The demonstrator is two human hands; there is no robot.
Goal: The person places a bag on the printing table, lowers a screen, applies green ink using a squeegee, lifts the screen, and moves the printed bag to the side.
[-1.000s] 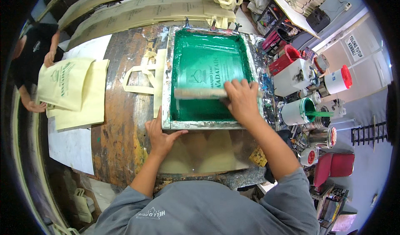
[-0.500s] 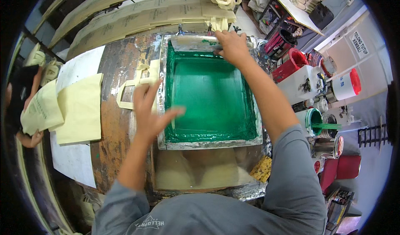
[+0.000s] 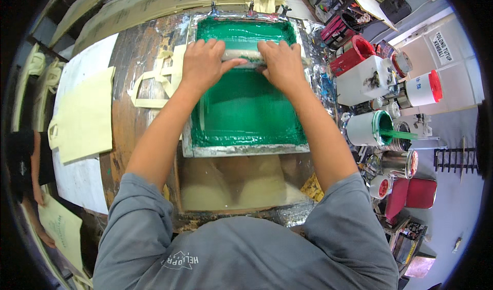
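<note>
In front of me lies a screen printing frame (image 3: 246, 151), its mesh coated with wet green ink (image 3: 246, 110). A pale squeegee (image 3: 242, 55) smudged with green spans the upper part of the mesh. My left hand (image 3: 205, 64) grips its left part, fingers over the top edge and thumb stretched along the near side. My right hand (image 3: 283, 66) is closed on the right part. Left of the frame, a cream tote bag's handles (image 3: 149, 88) stick out; its body is mostly hidden under the frame.
A cream tote bag (image 3: 87, 118) lies on white paper (image 3: 84, 187) at left. Beyond it a co-worker's hand (image 3: 45, 238) holds a printed bag (image 3: 64, 228). An open tub of green ink (image 3: 365, 128) stands right among several cans. Hinge clamps (image 3: 250, 9) line the far edge.
My left hand has come onto the squeegee beside my right. The squeegee has moved nearer from the frame's far end. The co-worker has carried a printed bag away from the table.
</note>
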